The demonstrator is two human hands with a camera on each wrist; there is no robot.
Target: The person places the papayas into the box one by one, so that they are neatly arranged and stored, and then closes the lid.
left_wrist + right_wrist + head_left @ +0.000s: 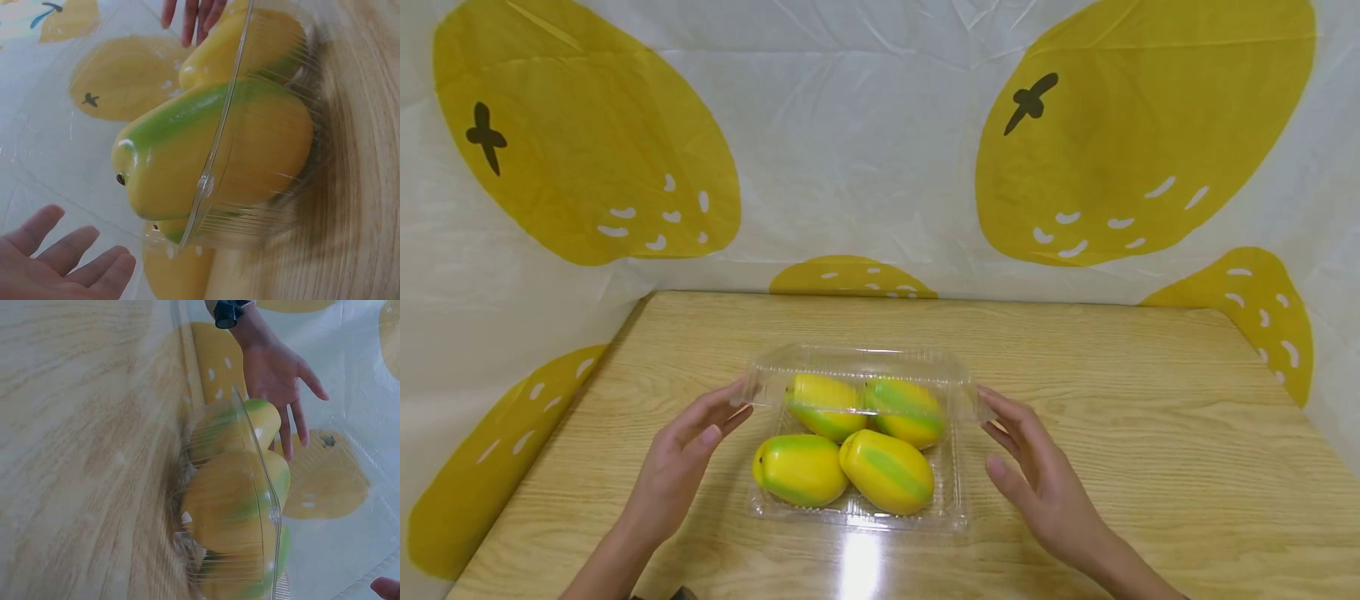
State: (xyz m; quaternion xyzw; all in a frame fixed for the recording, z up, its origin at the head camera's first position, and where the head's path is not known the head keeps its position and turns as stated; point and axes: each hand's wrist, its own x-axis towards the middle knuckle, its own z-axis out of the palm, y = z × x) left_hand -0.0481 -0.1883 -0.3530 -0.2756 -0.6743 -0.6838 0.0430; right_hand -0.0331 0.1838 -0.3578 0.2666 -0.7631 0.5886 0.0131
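Note:
A clear plastic clamshell box [958, 500] rests on the table with its hinged lid [880, 360] raised at the back. Inside lie several glossy yellow-and-green fruits [887, 472], shaped like mangoes or papayas, in two rows. My left hand [681, 458] is beside the lid's left end, fingers extended and loose. On the other side, my right hand [1037, 479] has its fingertips at the lid's right end, thumb held apart. Whether the fingertips touch the plastic I cannot tell. In the left wrist view, a fruit [169, 153] stands above the tray's rim, and the left hand's fingers [69, 250] are spread.
The wooden table [1150, 400] extends to both sides of the box and behind it. A white cloth printed with big yellow fruits [857, 150] hangs along the back and sides. Light glares on the tabletop in front of the box.

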